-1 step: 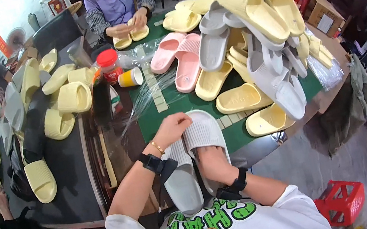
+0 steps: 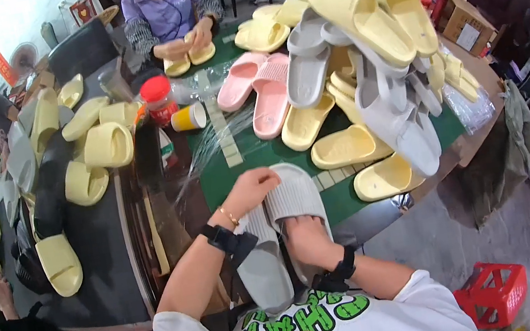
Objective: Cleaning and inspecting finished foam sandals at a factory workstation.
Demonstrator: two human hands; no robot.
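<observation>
Two light grey slippers lie side by side in front of me at the table's near edge, toes pointing away. My left hand (image 2: pixel 257 187) is closed in a pinch at the upper left of the right grey slipper's (image 2: pixel 295 201) ribbed strap; what its fingertips hold, if anything, is hidden. At the strap's opening, my right hand (image 2: pixel 312 241) has bent fingers gripping that slipper, fingertips partly out of sight inside it. The left grey slipper (image 2: pixel 264 275) sits beneath my left wrist, its strap partly covered by the forearm.
Beyond my hands are pink slippers (image 2: pixel 272 97) and a pile of grey and yellow slippers (image 2: pixel 372 26). A red-lidded jar (image 2: pixel 158 99) and yellow paper cup (image 2: pixel 189 116) stand left of them. More yellow slippers (image 2: pixel 107 145) lie left. Across the table, a person (image 2: pixel 170 12) handles yellow slippers.
Bent fingers of my right hand show more at the strap's opening than before. My left hand stays by the strap. The slippers have hardly moved.
</observation>
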